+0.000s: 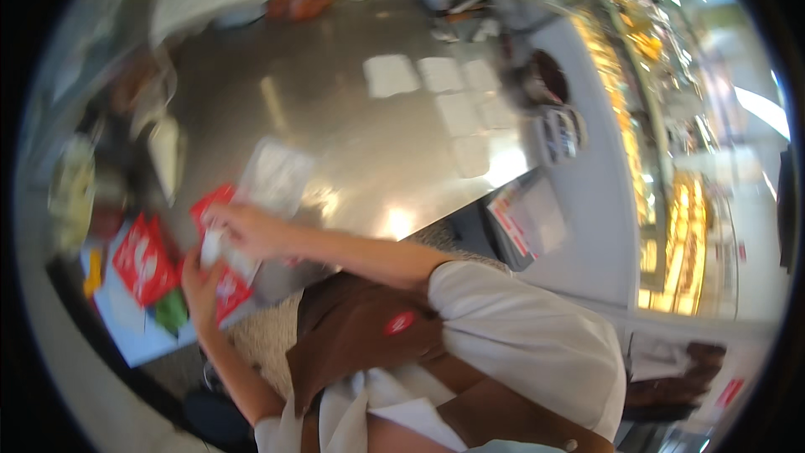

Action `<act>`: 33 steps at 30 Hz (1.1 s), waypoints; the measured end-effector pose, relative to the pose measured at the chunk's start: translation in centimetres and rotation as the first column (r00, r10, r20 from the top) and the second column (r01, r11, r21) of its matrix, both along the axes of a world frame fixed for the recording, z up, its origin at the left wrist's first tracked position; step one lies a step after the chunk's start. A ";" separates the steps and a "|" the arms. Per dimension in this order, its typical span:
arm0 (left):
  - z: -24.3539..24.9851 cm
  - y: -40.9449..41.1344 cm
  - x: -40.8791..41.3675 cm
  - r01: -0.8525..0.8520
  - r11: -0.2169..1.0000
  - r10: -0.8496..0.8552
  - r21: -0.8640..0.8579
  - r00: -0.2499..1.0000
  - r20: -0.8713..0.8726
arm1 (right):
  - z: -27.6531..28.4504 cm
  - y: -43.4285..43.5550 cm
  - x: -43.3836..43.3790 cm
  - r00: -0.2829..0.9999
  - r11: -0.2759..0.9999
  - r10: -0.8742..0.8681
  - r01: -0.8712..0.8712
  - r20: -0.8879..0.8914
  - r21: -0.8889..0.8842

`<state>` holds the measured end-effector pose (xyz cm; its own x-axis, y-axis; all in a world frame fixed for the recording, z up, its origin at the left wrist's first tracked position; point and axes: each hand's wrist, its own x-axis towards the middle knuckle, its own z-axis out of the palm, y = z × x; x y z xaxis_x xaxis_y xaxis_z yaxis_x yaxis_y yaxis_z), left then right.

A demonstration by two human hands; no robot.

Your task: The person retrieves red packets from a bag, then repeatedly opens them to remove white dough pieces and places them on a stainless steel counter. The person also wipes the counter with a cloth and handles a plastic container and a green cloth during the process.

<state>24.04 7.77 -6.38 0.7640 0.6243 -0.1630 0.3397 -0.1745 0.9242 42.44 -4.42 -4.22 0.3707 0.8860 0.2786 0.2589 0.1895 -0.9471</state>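
Observation:
At the left of the view both my hands are on a red-and-white plastic packet (231, 294), which lies over the near left edge of a stainless steel table (327, 119). My right hand (242, 229) pinches a white part of it near the top. Lower down, my left hand (200, 286) grips its side. Blur hides what the white part is. Just beyond my right hand lies a clear, whitish plastic package (275, 176). Another red packet (144, 261) sits left of my left hand, with a green item (171, 311) against it.
A filled piping bag (165, 154) lies at the left. Several white square pieces (391, 75) rest on the table's far right. A metal pot with dark contents (547, 77) and a white slotted holder (561, 133) stand beyond. An orange-red packet (300, 4) is at the back.

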 end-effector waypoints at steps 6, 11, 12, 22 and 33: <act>2.8 -1.4 1.9 0.066 0.993 -0.065 0.100 0.998 -0.017 | -0.6 -2.2 3.3 0.951 0.936 0.083 -0.177 -0.298 -0.303; 6.1 -3.4 5.6 0.147 0.954 -0.126 0.263 0.987 -0.095 | -4.3 -1.9 5.0 0.926 0.835 0.263 -0.359 -0.270 -0.418; 6.0 -3.2 5.4 0.125 0.941 -0.095 0.315 0.989 -0.110 | -3.4 -2.1 5.1 0.936 0.890 0.231 -0.313 -0.265 -0.330; 5.9 -3.0 2.5 -0.031 0.913 0.117 0.407 0.975 -0.187 | -3.3 -3.3 4.3 0.989 0.991 -0.081 0.093 0.126 -0.093; 1.9 -10.9 19.7 0.197 0.888 -0.161 0.415 0.980 -0.120 | -2.6 -17.0 18.3 0.875 0.770 -0.482 0.442 0.033 -0.461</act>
<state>43.79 -3.17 -4.45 0.8650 0.5013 0.0204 0.3347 -0.6069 0.7209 60.70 -21.42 -6.81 0.7705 0.6197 -0.1492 0.1241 -0.3754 -0.9185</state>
